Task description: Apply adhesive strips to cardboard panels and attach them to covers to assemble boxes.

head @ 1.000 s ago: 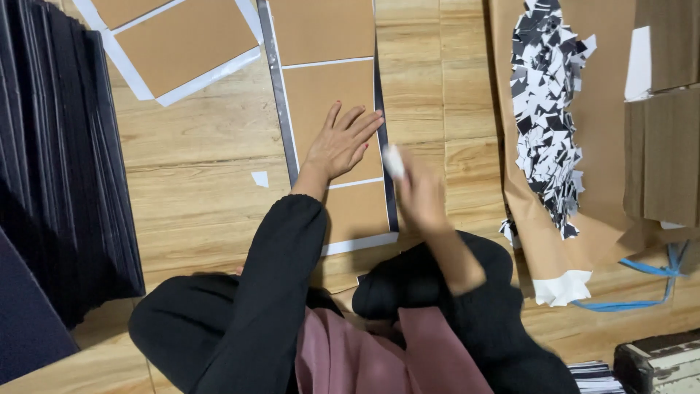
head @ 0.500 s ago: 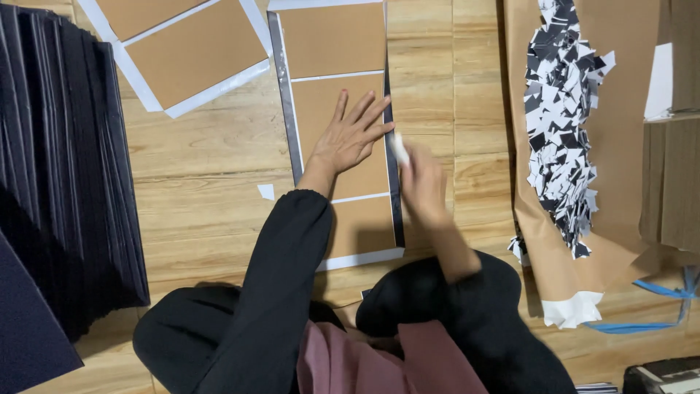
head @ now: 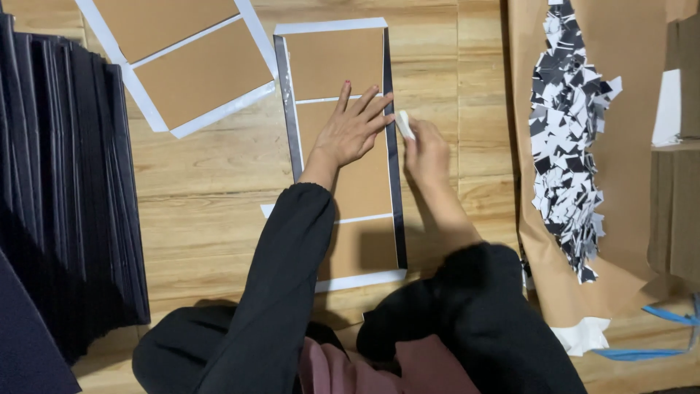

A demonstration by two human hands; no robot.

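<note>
1. wooden planks, pale and grainy, make up the floor (head: 204,219) that fills the whole view; everything lies straight on it, seen from above.
2. far left, a thick stack of dark sheets (head: 65,197) stands on edge and fans out, its lower end running out of view.
3. upper left, a tilted cardboard panel set (head: 182,58) with white borders lies flat, just beside the top corner of the long piece and apart from the hands.
4. in the middle lies a long cover board (head: 343,160): brown cardboard panels in a column, white strips at top and bottom, dark strips down both long sides.
5. the left hand (head: 350,131) lies open and flat on the middle panel, fingers spread, pointing up and to the right, holding nothing. its black sleeve (head: 281,277) crosses the lower panels.
6. the right hand (head: 426,149) is closed round a small white tool (head: 403,124), whose tip touches the dark strip on the board's right edge, just beside the left fingertips.
7. to the right, a wide sheet of brown paper (head: 627,190) covers the floor, carrying a long heap of black and white paper scraps (head: 569,138).
8. far right, brown cardboard pieces (head: 678,204) lie at the edge, and blue tape (head: 656,335) curls near the bottom corner.
</note>
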